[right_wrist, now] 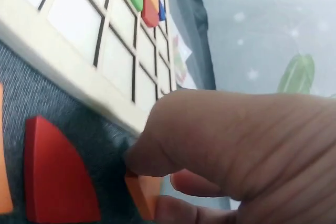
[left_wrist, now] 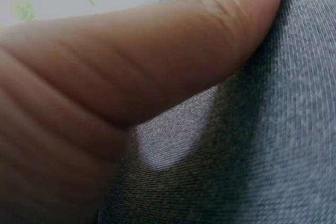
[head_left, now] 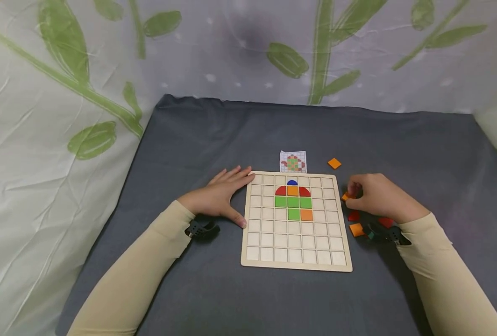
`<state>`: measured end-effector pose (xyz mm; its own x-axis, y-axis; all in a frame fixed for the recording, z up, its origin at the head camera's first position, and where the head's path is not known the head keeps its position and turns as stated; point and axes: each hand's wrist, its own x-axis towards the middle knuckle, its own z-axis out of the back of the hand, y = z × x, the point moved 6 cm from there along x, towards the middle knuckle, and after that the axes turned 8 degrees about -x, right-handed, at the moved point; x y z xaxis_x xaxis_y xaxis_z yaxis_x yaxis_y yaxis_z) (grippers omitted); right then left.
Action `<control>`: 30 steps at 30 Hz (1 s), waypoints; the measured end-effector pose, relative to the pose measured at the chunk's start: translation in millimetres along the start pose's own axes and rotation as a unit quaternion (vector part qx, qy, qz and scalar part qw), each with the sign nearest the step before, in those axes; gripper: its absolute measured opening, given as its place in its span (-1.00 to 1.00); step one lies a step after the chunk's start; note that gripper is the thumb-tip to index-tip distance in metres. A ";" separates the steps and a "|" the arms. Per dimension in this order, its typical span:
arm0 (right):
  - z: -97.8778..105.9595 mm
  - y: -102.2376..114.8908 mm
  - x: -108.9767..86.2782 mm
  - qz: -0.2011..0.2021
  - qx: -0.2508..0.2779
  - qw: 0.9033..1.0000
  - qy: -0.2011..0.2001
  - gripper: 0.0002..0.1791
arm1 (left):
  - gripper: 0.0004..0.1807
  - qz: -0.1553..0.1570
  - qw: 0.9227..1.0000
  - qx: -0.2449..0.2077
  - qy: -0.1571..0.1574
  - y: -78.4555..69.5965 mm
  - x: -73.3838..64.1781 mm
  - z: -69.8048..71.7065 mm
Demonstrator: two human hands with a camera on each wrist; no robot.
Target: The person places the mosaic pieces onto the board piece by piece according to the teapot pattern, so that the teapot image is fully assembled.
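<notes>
My left hand [head_left: 219,198] lies at the left edge of a wooden grid board [head_left: 296,267], fingers spread, with its thumb [left_wrist: 210,30] against the rim. On the board, green, orange and red tiles and a blue half-round piece [head_left: 292,182] fill several cells of the upper middle. Just off the board's right edge, my right hand [head_left: 379,196] pinches an orange square tile [right_wrist: 144,195] between thumb and fingers, close to the cloth. Beside it in the right wrist view lies a red quarter-round tile [right_wrist: 58,177]. Part of the pinched tile is hidden by the fingers.
A small pattern card [head_left: 293,162] touches the board's far edge. One orange tile [head_left: 334,163] lies to the card's right. Another orange tile [head_left: 357,229] and a red tile [head_left: 386,222] sit near my right wrist. Dark grey cloth [head_left: 215,135] covers the table.
</notes>
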<state>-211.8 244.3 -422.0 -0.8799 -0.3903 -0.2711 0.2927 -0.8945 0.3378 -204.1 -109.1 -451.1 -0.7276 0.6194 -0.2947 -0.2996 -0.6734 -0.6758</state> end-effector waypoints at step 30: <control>-37.4 156.4 19.0 0.219 -0.067 0.973 -0.028 -0.92 | 0.47 -0.001 1.000 0.002 0.001 2.9 3.1 -1.1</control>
<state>-168.7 88.8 -408.1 -0.6770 -0.7319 -0.0770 0.6878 -0.6664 0.2878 -206.6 -108.7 -454.7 -0.7259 0.6214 -0.2948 -0.3038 -0.6742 -0.6732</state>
